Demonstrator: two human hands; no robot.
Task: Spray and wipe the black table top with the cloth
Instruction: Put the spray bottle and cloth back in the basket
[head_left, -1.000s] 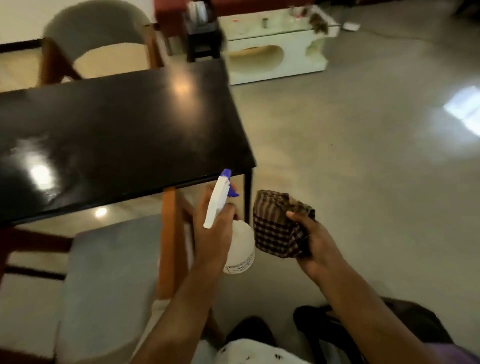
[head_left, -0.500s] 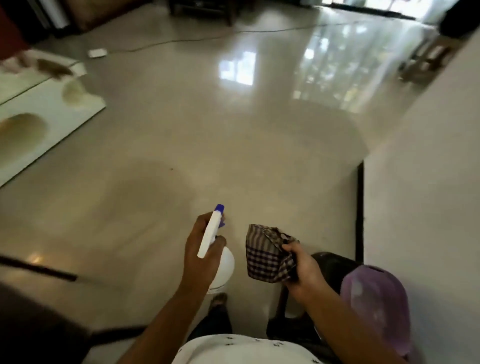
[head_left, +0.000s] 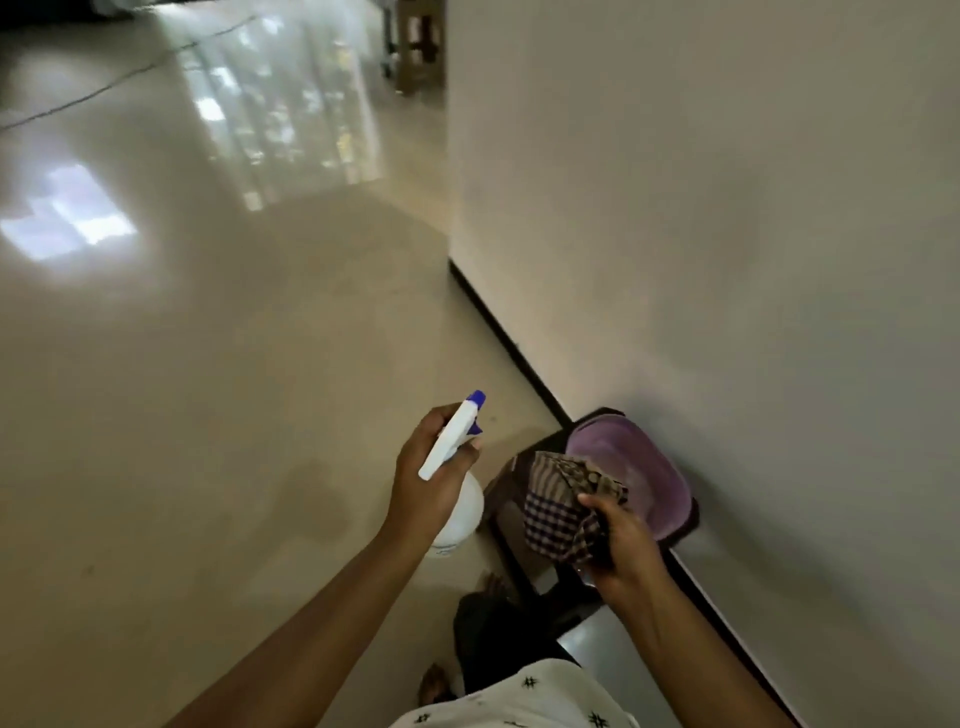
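Note:
My left hand (head_left: 428, 480) grips a white spray bottle (head_left: 460, 512) with a blue nozzle tip, held upright over the floor. My right hand (head_left: 621, 543) holds a bunched brown and white checked cloth (head_left: 558, 501) just to the right of the bottle. The two hands are close together at lower centre, apart from each other. The black table top is out of view.
A purple plastic bin (head_left: 641, 467) stands against the white wall (head_left: 727, 234) right behind the cloth. A black skirting strip (head_left: 498, 330) runs along the wall's foot. Glossy beige floor (head_left: 208, 364) spreads to the left. Wooden furniture (head_left: 418, 47) stands far back.
The view has swung right, away from the black table and chairs, onto the floor, wall and purple bin. Both hands keep their hold on the bottle and cloth.

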